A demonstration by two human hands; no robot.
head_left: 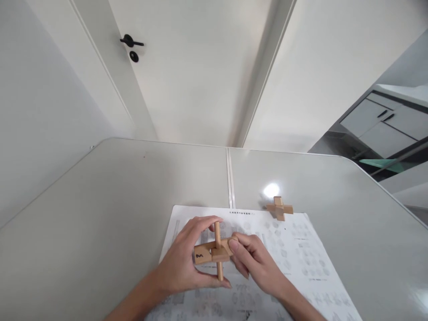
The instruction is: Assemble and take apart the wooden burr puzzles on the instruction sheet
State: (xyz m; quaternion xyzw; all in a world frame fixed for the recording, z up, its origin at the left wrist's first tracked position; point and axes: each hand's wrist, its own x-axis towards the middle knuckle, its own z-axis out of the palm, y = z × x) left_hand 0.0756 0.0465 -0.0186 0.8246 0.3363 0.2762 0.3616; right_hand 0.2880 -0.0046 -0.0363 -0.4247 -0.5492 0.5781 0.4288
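Observation:
Between my hands is a wooden interlocking puzzle of crossed bars, held above a printed sheet. My left hand spans the upright bar, its fingers at the top end and its thumb at the bottom end. A dark handwritten mark like a 3 shows on the block near my left palm. My right hand pinches the right end of the puzzle between thumb and fingers. A second wooden cross-shaped puzzle rests at the sheet's far right edge, touched by neither hand.
Under my hands lies the white paper sheet with printed diagrams. It is on a light grey table with a seam down its middle. Beyond the far edge stands a white door with a black handle. White cabinets are at the right.

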